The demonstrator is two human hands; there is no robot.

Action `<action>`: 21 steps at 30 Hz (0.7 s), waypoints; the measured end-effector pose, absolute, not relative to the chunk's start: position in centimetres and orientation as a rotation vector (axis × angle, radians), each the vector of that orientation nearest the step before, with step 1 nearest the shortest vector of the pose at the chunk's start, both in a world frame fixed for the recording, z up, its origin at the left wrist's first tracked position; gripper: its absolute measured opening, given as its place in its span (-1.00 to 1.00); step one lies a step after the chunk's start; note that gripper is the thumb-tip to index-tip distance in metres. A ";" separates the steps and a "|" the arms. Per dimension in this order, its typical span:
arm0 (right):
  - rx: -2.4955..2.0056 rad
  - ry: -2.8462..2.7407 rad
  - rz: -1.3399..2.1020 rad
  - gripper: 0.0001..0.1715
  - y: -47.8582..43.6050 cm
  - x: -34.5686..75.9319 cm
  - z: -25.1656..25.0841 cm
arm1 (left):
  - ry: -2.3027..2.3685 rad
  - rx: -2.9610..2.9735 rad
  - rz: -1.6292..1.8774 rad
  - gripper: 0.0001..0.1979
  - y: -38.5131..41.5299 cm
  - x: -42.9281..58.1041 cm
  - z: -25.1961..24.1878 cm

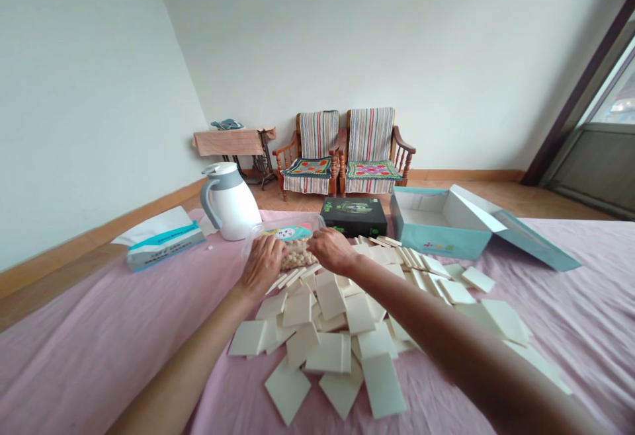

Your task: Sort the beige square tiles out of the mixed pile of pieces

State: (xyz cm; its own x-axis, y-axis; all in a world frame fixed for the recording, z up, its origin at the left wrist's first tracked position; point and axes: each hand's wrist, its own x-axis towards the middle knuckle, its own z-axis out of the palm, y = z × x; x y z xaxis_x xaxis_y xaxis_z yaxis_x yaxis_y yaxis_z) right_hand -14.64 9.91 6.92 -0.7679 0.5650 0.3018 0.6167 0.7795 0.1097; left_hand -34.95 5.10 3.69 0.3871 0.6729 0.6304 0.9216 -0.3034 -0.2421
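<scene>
A clear plastic tub of nuts (296, 254), with a colourful label on its lid, stands behind a heap of pale square tiles (330, 296). My left hand (264, 262) is closed at the tub's left front edge. At its right front edge, my right hand (331, 248) is closed too, with the fingers curled on the rim. Both hands grip the tub from either side, and my fingertips are partly hidden. The tiles lie loosely piled in front of the tub and under my right forearm.
Behind the tub sits a black box (353, 217); a light blue box (441, 223) stands right of it, its lid leaning alongside. A white jug (231, 203) and a tissue pack (166, 240) are to the left. Two chairs (372, 144) stand by the wall.
</scene>
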 end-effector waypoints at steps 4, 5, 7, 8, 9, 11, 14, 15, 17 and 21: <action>-0.878 -2.736 -0.356 -0.78 9.8 -14.6 6.5 | -1.350 -2.064 -0.555 -0.87 5.4 -34.7 4.2; -0.878 -2.731 -0.383 -0.79 9.7 -14.6 6.4 | -1.346 -2.059 -0.555 -0.87 5.5 -34.5 4.4; -0.893 -2.698 -0.465 -0.78 9.6 -14.4 6.6 | -1.341 -2.049 -0.558 -0.87 5.6 -34.1 4.9; -0.901 -2.672 -0.513 -0.76 9.5 -14.2 6.9 | -1.340 -2.044 -0.561 -0.86 5.6 -33.8 5.2; -0.904 -2.646 -0.555 -0.76 9.3 -13.9 7.3 | -1.339 -2.038 -0.570 -0.86 5.5 -33.5 5.5; -0.894 -2.603 -0.603 -0.76 8.8 -13.0 8.5 | -1.340 -2.023 -0.617 -0.85 5.1 -32.7 6.2; -0.879 -2.577 -0.606 -0.80 7.1 -10.7 10.6 | -1.331 -2.017 -0.732 -0.83 4.1 -31.0 7.2; -0.883 -2.573 -0.598 -0.81 6.4 -9.7 11.2 | -1.317 -2.027 -0.766 -0.82 3.7 -30.3 7.4; -0.916 -2.560 -0.570 -0.81 4.9 -7.5 11.8 | -1.269 -2.065 -0.807 -0.81 2.8 -28.7 7.7; -0.972 -2.549 -0.455 -0.72 2.3 -3.2 11.1 | -1.125 -2.176 -0.803 -0.80 1.3 -25.6 7.4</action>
State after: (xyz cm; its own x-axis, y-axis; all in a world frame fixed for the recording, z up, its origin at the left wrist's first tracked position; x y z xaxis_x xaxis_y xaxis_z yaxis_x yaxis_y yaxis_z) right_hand -3.20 2.31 11.06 -0.6915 0.5651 0.4501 0.6858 0.7092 0.1633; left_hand -25.55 1.33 7.42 0.4693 0.5132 0.7186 0.8463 -0.4937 -0.2001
